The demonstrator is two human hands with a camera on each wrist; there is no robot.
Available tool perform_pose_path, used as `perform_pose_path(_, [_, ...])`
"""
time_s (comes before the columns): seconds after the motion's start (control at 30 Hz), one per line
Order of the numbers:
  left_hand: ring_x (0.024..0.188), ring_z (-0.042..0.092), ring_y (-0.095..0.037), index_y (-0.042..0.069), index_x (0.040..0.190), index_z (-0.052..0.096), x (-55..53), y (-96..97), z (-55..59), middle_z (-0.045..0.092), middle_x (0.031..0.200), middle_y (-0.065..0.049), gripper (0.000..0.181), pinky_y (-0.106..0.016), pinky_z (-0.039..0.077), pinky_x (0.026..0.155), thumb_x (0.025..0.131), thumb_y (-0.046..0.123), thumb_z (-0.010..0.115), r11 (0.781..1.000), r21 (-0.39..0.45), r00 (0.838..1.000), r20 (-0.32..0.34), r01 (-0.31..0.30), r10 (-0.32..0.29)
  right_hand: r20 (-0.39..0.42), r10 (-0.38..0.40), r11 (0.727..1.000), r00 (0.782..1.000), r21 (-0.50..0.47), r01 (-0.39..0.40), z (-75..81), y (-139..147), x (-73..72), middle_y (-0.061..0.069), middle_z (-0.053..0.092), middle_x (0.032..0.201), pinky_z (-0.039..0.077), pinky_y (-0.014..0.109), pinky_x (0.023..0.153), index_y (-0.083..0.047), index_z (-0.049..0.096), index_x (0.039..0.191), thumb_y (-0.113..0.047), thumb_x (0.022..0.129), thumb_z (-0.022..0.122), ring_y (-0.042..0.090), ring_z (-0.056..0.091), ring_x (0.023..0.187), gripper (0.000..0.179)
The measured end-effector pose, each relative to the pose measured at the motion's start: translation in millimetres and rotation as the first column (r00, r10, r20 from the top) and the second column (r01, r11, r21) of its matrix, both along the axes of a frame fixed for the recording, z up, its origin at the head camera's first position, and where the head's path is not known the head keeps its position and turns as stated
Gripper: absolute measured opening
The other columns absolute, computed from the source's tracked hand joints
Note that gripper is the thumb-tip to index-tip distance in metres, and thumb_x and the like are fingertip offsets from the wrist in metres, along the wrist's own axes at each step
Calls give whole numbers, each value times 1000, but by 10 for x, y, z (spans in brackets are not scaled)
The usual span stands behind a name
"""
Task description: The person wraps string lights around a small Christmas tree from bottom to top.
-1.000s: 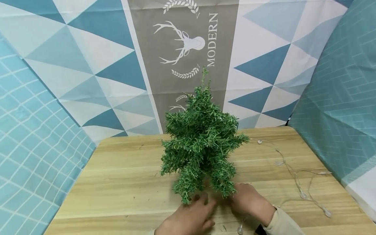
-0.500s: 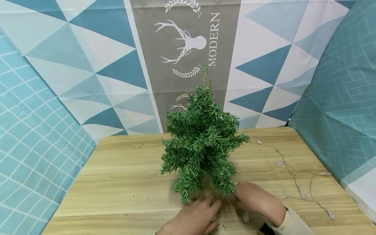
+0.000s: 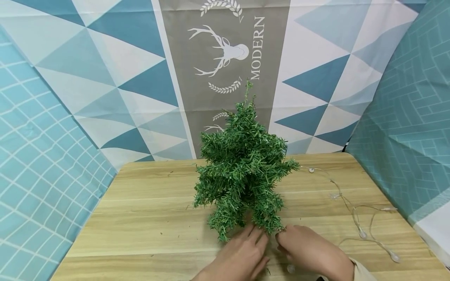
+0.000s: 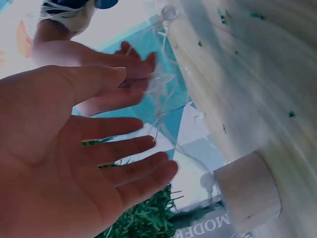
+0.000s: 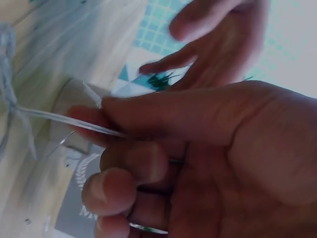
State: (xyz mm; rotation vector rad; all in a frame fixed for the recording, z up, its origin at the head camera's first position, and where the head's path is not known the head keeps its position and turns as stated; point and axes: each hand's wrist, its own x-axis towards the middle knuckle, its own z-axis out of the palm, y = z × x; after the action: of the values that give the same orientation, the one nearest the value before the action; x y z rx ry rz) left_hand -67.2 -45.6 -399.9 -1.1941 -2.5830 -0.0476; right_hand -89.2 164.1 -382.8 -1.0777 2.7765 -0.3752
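Observation:
A small green artificial Christmas tree [image 3: 246,168] stands upright on the wooden table. In the left wrist view its trunk goes into a pale round base [image 4: 249,192]. My left hand [image 3: 240,253] is just in front of the tree's lower branches, its fingers extended and nothing visible in them. Beside it, my right hand [image 3: 311,248] pinches the thin clear wire [image 5: 74,122] of a string of lights between thumb and curled fingers. A clear star-shaped light [image 4: 159,83] hangs by the right fingertips in the left wrist view. Branches and hands hide the base in the head view.
More of the light string, with clear bulbs [image 3: 394,256], lies loosely over the right side of the table [image 3: 140,218]. Green needle scraps are scattered on the wood. Patterned cloth [image 3: 140,78] hangs behind, with blue tiled cloth [image 3: 45,156] at the left.
My left hand has moved forward and right, closer under the branches, with its fingers straighter. My right hand has shifted slightly right. The tree stays in place.

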Motion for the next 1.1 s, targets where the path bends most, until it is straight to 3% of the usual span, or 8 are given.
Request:
perform_pose_path(0.13, [109,57,-14,15,120,62,-15,20,-34,62,115,2,37,-24,51,93,93,39,67,999,10,998,-39,51,-51,47,46,997,998,-66,-43,76,-13,58,-17,39,59,36,19,47,-25,49,66,-4,90,63,1,35,50,35])
perform_pose_path(0.23, [107,58,-14,14,115,64,-24,23,-48,63,113,1,32,-26,51,95,92,36,69,997,23,996,-43,74,-73,82,77,992,994,-103,-68,142,-26,87,-19,38,61,35,19,49,-28,51,69,-21,101,58,-1,35,50,34])
perform_pose_path(0.4, [105,63,-14,16,106,68,-22,15,-30,68,111,1,23,-26,54,90,95,36,65,996,-1,996,10,86,-86,160,104,986,982,-149,-80,258,-9,136,-22,41,67,38,19,52,-30,55,83,-38,105,50,-4,41,55,24])
perform_pose_path(0.67, [92,64,-9,17,101,70,-4,-52,102,70,96,5,16,-21,55,79,98,31,62,994,48,995,-21,95,-94,292,262,925,920,-347,-154,368,132,179,-22,42,70,40,15,50,-29,51,104,-24,106,50,-9,39,56,5])
perform_pose_path(0.8, [82,59,-3,17,97,65,15,-98,200,66,89,8,13,-12,50,70,100,28,59,979,139,986,57,148,-157,355,321,893,878,-422,-156,401,168,178,-19,42,71,38,12,53,-27,48,103,-16,107,48,-10,34,57,11])
perform_pose_path(0.9, [84,58,0,17,99,63,33,-110,266,64,91,8,15,-9,47,72,102,28,54,961,208,970,119,185,-212,413,345,874,843,-469,-129,439,175,175,-16,42,69,37,12,54,-27,48,103,-15,107,45,-9,34,57,13])
perform_pose_path(0.97, [92,60,-3,15,104,64,42,-105,293,66,98,6,18,-12,49,79,103,28,52,952,243,964,142,186,-224,409,350,869,843,-478,-129,469,181,177,-15,45,70,41,13,54,-26,48,105,-15,108,44,-9,39,57,12])
perform_pose_path(1.1, [111,60,-11,12,110,66,54,-93,310,69,112,1,24,-23,52,93,103,29,51,945,278,963,153,173,-221,374,335,870,865,-475,-131,521,194,190,-17,54,77,49,18,58,-27,49,111,-16,108,43,-7,52,64,12])
